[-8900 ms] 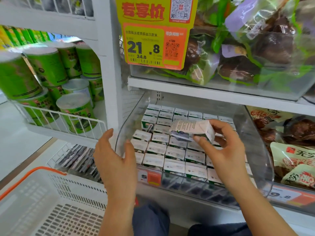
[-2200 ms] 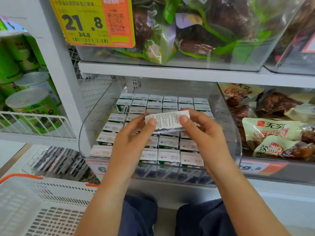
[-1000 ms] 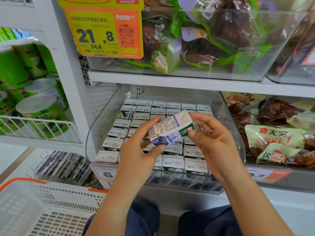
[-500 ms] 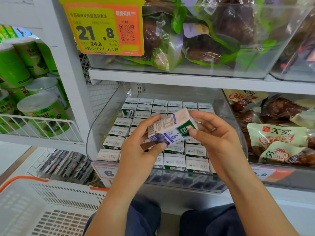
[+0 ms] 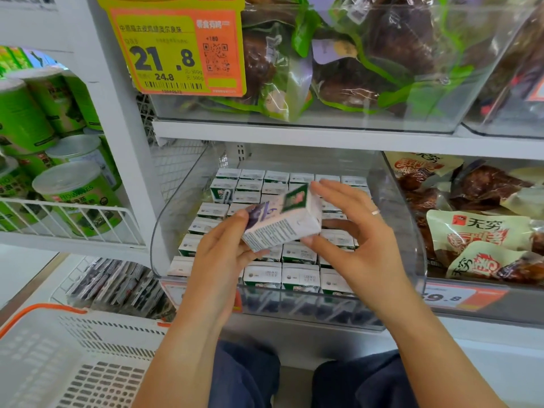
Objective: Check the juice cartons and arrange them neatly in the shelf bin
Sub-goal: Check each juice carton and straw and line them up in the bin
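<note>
Both hands, left hand (image 5: 219, 254) and right hand (image 5: 357, 245), hold a tilted juice carton (image 5: 284, 220); fingers spread.

Shelf bin (image 5: 176, 207): clear glossy plastic. Juice carton (image 5: 284, 223): matt printed paperboard. Snack bags (image 5: 477, 231): shiny plastic film. Cans (image 5: 73, 189) had foil-like tops. Basket (image 5: 88, 363): matt white perforated plastic. Rack (image 5: 67, 216): white coated wire.

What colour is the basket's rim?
Orange, on a white basket; the head view, lower left, shows it best.
</note>
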